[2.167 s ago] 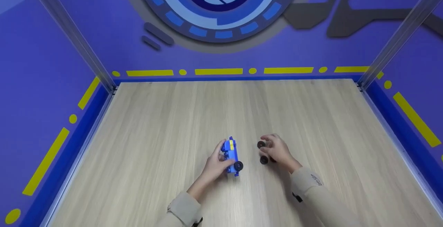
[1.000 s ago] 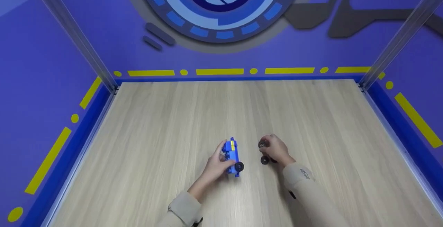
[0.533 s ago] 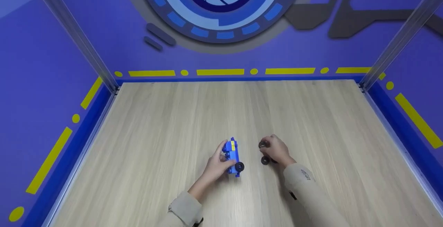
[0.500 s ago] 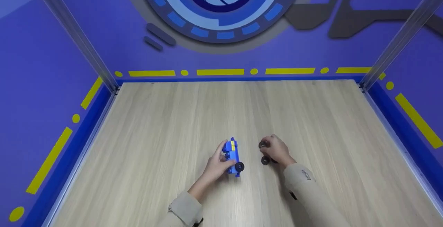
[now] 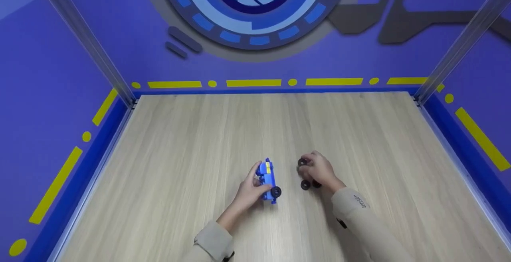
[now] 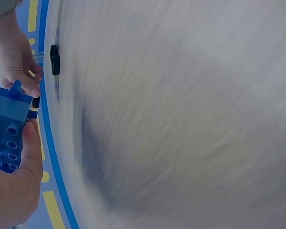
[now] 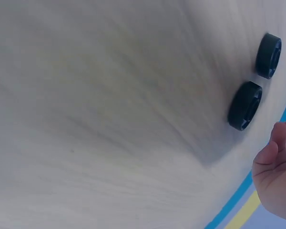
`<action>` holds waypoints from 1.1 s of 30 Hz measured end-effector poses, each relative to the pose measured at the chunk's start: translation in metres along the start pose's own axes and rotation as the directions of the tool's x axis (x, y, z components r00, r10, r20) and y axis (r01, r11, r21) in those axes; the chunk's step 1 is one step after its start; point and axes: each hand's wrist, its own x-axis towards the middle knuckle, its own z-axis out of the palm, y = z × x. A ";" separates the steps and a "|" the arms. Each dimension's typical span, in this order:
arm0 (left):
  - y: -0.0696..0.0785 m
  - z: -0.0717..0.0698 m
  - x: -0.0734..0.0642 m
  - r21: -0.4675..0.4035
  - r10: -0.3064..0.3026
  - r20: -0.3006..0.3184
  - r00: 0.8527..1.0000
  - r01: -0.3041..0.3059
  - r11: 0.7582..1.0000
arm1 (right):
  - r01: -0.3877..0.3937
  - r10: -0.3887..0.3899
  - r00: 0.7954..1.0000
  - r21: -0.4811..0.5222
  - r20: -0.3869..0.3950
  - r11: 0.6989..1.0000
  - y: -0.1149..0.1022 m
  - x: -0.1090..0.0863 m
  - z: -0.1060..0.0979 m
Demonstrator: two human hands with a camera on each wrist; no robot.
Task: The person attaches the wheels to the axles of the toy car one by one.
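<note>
- One blue toy vehicle (image 5: 268, 179) is in the left hand (image 5: 247, 192) in my head view, a little right of centre over the near half of the surface (image 5: 199, 142); thumb and fingers grip it from the left, which, I judge, leaves its right side open to the other hand.
- Its mounted wheel (image 5: 276, 192) sits at the near right end, just beside that thumb, so the grip seems to steady the body close by it.
- The right hand (image 5: 321, 171) pinches a black wheel (image 5: 302, 161), as I read it, with fingertips only, probably because the part is small.
- Just nearer to me lie a loose wheel (image 5: 305, 185) and a second loose wheel (image 5: 316, 183), the latter partly hidden by that hand; the vehicle's left side is hidden too.
- From the left wrist, I see hollow studs on the vehicle's underside, as I take it; the frame edge cuts off its body.
- From the right wrist, both loose wheels show, apart from the fingers; the pinched one is a dark sliver at the edge, so I cannot check the grip there.
</note>
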 end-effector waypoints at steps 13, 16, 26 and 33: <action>0.001 0.002 -0.003 -0.009 0.010 0.043 0.999 -0.009 1.000 | 0.139 -0.140 0.990 -0.035 -0.026 0.990 -0.012 -0.009 -0.003; 0.001 0.002 -0.003 -0.018 0.009 0.043 0.999 -0.008 1.000 | 0.164 -0.165 0.986 -0.033 -0.034 0.986 -0.015 -0.011 -0.003; 0.002 0.002 -0.003 -0.022 0.006 0.042 0.999 -0.005 1.000 | 0.198 -0.199 0.979 -0.022 -0.044 0.980 -0.023 -0.017 -0.005; 0.004 0.002 -0.005 -0.030 0.023 0.052 0.998 -0.021 0.999 | 0.199 -0.198 0.979 0.020 -0.051 0.980 -0.029 -0.023 -0.006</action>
